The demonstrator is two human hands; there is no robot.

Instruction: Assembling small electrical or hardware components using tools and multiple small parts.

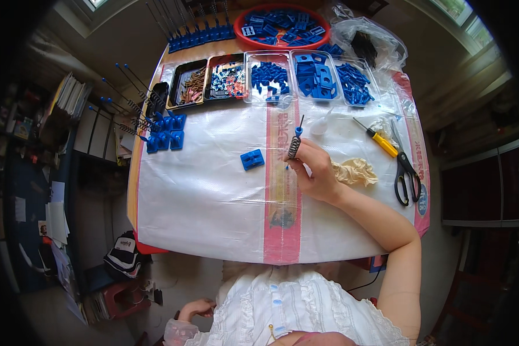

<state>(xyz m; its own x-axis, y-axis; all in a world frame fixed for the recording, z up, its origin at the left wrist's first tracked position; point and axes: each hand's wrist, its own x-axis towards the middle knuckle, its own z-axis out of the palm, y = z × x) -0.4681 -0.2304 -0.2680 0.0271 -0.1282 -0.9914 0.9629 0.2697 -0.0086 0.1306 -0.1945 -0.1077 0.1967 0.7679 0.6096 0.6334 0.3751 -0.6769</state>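
Observation:
Above the middle of the table, my right hand [314,171] pinches a dark coil spring [294,147]. A small blue plastic piece [299,131] sits at the spring's upper end, and a thin dark rod pokes out above it. A tiny blue tip shows below my fingers. To the left of that hand, a square blue base [251,160] with a raised middle lies on the table cover, apart from my fingers. My left hand [199,307] hangs low beside my body, off the table, its fingers loosely bent with nothing seen in them.
Trays of blue parts [269,75], brown pieces [194,86] and small metal bits [228,75] line the back, before a red basin [239,34]. Assembled spring pieces [166,138] stand left. A yellow-handled screwdriver [384,144], black scissors [406,179] and crumpled cloth [357,171] lie right.

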